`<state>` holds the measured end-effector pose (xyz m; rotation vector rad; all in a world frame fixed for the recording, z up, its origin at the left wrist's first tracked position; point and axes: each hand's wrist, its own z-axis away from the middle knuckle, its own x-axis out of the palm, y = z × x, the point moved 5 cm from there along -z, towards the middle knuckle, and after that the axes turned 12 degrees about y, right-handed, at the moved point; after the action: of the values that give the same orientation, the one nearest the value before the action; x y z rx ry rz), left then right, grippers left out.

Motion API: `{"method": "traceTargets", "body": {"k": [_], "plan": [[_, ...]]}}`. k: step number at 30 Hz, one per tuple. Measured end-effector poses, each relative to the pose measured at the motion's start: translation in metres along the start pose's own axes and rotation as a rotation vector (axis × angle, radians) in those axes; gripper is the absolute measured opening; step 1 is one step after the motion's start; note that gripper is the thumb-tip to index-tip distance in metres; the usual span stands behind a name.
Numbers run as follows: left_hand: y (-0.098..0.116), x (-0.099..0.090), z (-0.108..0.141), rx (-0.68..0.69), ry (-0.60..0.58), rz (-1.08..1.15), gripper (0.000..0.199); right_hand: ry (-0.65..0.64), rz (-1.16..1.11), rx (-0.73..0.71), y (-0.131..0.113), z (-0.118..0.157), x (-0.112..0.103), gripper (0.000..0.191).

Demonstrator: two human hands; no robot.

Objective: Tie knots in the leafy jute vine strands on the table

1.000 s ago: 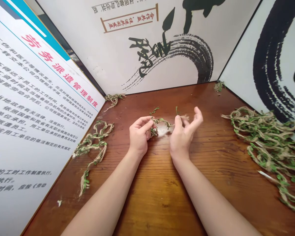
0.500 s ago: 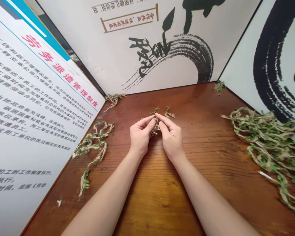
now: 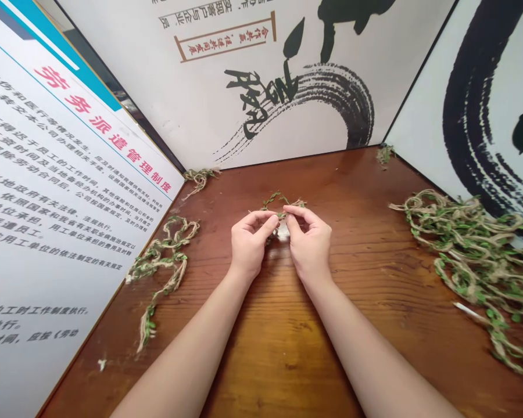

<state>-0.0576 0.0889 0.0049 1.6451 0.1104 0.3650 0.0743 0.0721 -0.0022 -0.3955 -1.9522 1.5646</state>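
Note:
My left hand and my right hand are close together over the middle of the table. Between them is a thin leafy twine, tan with small green leaves, part of it looping out beyond the fingertips. The left thumb and forefinger pinch this twine. My right thumb and forefinger are also closed on it, a little to the right. Fingers cover most of the held stretch, and some of it hangs below the left fingertips.
A large tangle of leafy twine lies on the right, with a white stick-like end showing. Another length curls at left. Small bunches lie at the back left and back right corner. Printed panels enclose the wooden table.
My hands have moved slightly apart, the right one shifting right. More of the twine now shows as a loop beyond the fingertips. The whole view has shifted a little.

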Motion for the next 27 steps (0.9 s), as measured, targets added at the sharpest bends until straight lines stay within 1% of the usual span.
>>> {"method": "traceTargets", "body": {"k": [3,9,13,19,24,27], "plan": [[-0.001,0.001,0.001,0.021,-0.01,-0.025,0.026,-0.001,0.02,-0.021,0.003,-0.001,-0.001,0.021],[-0.001,0.002,0.001,0.057,-0.031,-0.053,0.024,0.01,0.081,-0.075,0.005,-0.001,-0.003,0.024],[-0.002,0.001,0.001,0.056,-0.014,-0.082,0.022,0.047,0.098,-0.073,0.007,-0.003,-0.006,0.026],[-0.004,0.0,0.001,0.05,-0.01,-0.127,0.022,0.098,0.135,-0.119,0.007,-0.006,-0.01,0.023],[-0.002,-0.001,0.001,0.074,0.036,-0.138,0.018,0.114,0.139,-0.126,0.002,-0.004,-0.01,0.023],[-0.001,-0.001,0.002,0.119,0.063,-0.184,0.015,0.158,0.132,-0.106,-0.003,-0.003,-0.011,0.021]]}}
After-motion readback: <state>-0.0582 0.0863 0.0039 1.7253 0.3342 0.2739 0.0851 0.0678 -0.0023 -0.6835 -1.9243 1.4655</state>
